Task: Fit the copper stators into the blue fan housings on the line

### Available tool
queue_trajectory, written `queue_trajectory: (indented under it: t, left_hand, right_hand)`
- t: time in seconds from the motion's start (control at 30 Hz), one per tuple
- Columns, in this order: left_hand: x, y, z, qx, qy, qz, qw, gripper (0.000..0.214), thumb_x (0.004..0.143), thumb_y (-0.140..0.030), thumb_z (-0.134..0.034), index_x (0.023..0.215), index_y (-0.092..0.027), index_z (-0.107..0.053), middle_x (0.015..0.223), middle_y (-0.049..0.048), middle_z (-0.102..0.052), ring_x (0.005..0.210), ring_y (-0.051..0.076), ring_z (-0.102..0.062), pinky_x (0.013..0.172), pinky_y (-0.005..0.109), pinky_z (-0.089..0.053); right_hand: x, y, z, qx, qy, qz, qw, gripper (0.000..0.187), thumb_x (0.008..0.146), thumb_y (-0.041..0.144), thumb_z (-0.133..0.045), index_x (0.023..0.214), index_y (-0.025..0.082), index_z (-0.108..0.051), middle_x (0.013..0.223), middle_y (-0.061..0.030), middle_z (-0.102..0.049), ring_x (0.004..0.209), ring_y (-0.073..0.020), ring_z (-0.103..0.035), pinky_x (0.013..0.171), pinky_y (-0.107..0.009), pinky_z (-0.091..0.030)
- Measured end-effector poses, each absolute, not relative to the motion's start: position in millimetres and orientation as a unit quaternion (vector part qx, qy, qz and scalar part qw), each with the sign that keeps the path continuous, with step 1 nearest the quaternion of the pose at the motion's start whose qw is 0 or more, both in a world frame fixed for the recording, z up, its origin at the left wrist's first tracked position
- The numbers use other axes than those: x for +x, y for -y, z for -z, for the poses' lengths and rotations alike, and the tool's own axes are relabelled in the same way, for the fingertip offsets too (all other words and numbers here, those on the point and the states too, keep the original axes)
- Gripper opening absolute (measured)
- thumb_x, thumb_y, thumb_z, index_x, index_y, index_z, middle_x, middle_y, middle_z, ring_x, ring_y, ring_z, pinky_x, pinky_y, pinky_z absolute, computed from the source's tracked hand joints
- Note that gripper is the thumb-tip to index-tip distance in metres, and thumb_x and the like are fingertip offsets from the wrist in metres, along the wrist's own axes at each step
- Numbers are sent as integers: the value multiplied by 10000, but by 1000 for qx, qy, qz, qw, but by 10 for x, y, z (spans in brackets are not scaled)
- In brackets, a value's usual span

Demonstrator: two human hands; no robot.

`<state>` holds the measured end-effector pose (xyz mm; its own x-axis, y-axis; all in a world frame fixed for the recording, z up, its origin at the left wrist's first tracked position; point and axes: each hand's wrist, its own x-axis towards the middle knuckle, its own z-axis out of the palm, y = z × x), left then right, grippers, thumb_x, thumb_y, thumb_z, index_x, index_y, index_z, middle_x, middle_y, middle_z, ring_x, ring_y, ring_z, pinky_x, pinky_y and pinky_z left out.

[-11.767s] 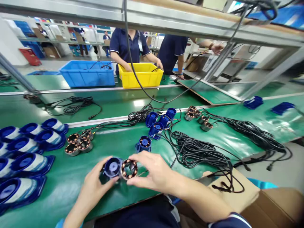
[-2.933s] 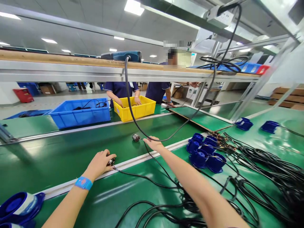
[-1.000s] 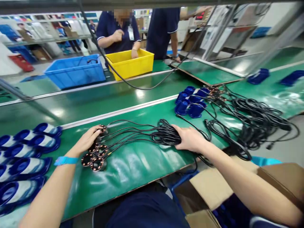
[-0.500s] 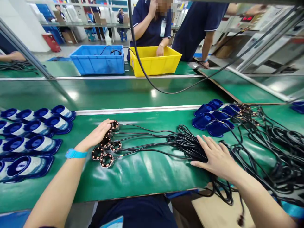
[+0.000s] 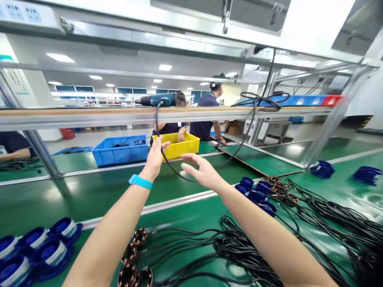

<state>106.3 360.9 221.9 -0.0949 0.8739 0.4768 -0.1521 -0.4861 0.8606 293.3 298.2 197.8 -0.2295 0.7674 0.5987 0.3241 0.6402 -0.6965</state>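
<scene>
Both my arms are raised over the green bench. My left hand [image 5: 154,157], with a blue wristband, is up against a black cable [image 5: 176,173] hanging from a blue power tool [image 5: 155,99] on the shelf. Its thumb is spread and I see no closed grip. Just right of it and apart from the cable, my right hand [image 5: 201,172] is open with fingers stretched out. Below my arms lie several copper-wound stators [image 5: 133,259], whose black leads run to a cable bundle [image 5: 239,251].
Blue-and-white housings [image 5: 44,251] lie at the left and blue housings [image 5: 257,195] at the right among more black cables. Across the conveyor stand a blue bin [image 5: 121,149] and a yellow bin [image 5: 179,144], with two co-workers behind them. A shelf rail [image 5: 89,115] crosses overhead.
Both hands have left the stators and the cable bundle on the bench and risen towards the hanging cable. My view has tilted upward.
</scene>
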Motion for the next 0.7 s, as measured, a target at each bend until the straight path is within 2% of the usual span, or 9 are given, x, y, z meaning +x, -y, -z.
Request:
queue_trajectory:
  t: [0.03,0.1,0.17,0.23,0.43,0.53,0.57,0.63,0.7]
  left_hand:
    - [1134,-3554,-2291,538,-300,-667,418,443,1012,-574,-412,1131,-192,-602,827,48,-650,822,158,-680,809,285,-558]
    - [1177,-3362,-2408,504,-257,-676,472,349,1020,-511,-444,925,-196,-562,591,-53,-411,503,88,-464,538,188,-429]
    - [1127,-3093,-2511,470,-228,-682,512,324,1026,-450,-460,824,-198,-484,564,-85,-249,437,70,-258,445,168,-271]
    - [1048,-2773,-2582,448,-211,-677,544,306,1036,-402,-448,811,-195,-465,576,-84,-215,455,75,-194,438,173,-227]
    - [1037,-1746,-2166,406,-194,-628,635,336,982,-479,-556,798,-201,-515,599,-57,-249,511,90,-229,487,207,-298]
    - [1082,-1417,-1654,445,-218,-571,654,417,959,-608,-516,785,-232,-558,614,-9,-384,553,130,-396,560,283,-397]
    - [1053,-1343,-1479,481,-243,-552,636,410,973,-614,-478,834,-249,-602,687,32,-494,645,161,-505,647,320,-459]
    - [882,-1207,-1139,577,-308,-517,551,340,1000,-557,-459,1099,-298,-656,1044,104,-642,1003,226,-613,918,393,-493]
    - [562,-1047,-802,672,-368,-491,414,411,987,-460,-538,1384,-352,-529,1366,101,-563,1284,253,-514,1098,440,-410]
  right_hand:
    - [2834,-3075,-2060,-347,728,-267,527,413,917,492,-655,1194,186,-654,1222,-90,-694,1155,-224,-628,1080,-399,-445]
    - [2667,-3222,-2234,-328,664,-366,564,421,930,535,-619,1155,182,-670,1170,-83,-706,1138,-215,-632,1065,-381,-448]
    - [2528,-3321,-2422,-320,581,-463,588,460,957,598,-555,1130,191,-679,1146,-77,-705,1132,-209,-631,1016,-363,-480]
    - [2402,-3384,-2617,-292,498,-551,603,522,977,660,-477,1118,195,-670,1154,-75,-693,1110,-204,-633,931,-354,-532]
    - [2022,-3424,-3207,-119,378,-672,626,708,926,818,-377,1075,160,-595,1064,-91,-663,1043,-229,-636,876,-453,-614]
    - [1865,-3211,-3349,-98,411,-671,609,468,1017,603,-421,1051,164,-583,958,-56,-654,930,-174,-644,865,-371,-619]
    - [1834,-3073,-3323,-115,434,-656,607,357,1039,487,-428,1059,165,-580,960,-44,-651,911,-151,-643,859,-332,-612]
    - [1842,-2698,-3144,-166,484,-605,611,248,1043,320,-388,1105,172,-578,1019,-30,-647,937,-126,-649,870,-296,-592]
    - [1967,-2228,-2835,-217,532,-538,617,328,1045,290,-297,1199,203,-573,1130,-21,-630,1016,-135,-650,913,-331,-572]
